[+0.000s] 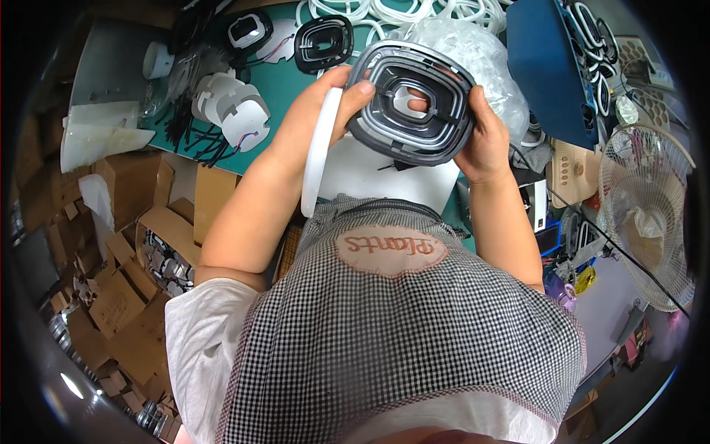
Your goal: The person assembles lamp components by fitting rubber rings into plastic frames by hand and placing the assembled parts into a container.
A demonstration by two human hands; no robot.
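Both my hands hold up a black, rounded-rectangular plastic housing (370,127) with nested rings and an oval hole in its middle. My left hand (342,100) grips its left side, thumb on the upper face. My right hand (484,144) clasps the right edge; a fingertip shows through the central hole. A white curved band (320,159), seen edge-on, hangs at my left hand beside the wrist; how it is held is hidden. Beneath the housing lies a white surface (429,185) on the green table (288,92).
Behind the housing lie another black housing (324,43), a clear plastic bag (466,52) and coiled white tubing (347,9). Grey-white plates (244,122) with wires lie left. A blue bin (549,66) and a fan (643,214) stand right. Cardboard boxes (122,296) crowd the lower left.
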